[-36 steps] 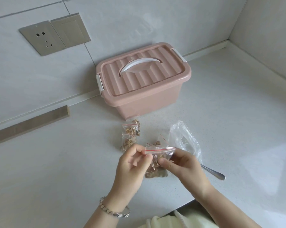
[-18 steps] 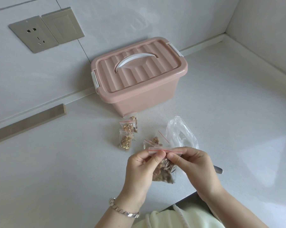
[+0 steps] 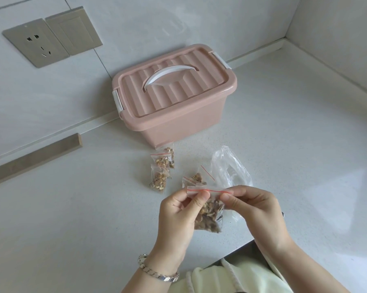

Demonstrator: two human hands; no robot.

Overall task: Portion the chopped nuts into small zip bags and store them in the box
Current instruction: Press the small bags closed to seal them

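Note:
I hold a small zip bag of chopped nuts (image 3: 209, 214) above the counter's front edge. My left hand (image 3: 178, 216) pinches the left end of its red-lined zip strip, and my right hand (image 3: 256, 210) pinches the right end. Two filled small bags (image 3: 160, 166) lie on the counter in front of the pink box (image 3: 174, 98), whose lid with a white handle is closed. Another small bag with nuts (image 3: 196, 179) lies just beyond my hands, beside a larger crumpled clear bag (image 3: 229, 168).
The white counter (image 3: 93, 208) runs into a wall corner at the right. A wooden strip (image 3: 34, 159) lies along the back wall at left, under a socket plate (image 3: 36, 43). A spoon's tip (image 3: 282, 214) shows behind my right hand.
The bag has been lifted slightly toward me and both hands now pinch the zip strip at its ends. My view has shifted a little; the items on the counter have not moved.

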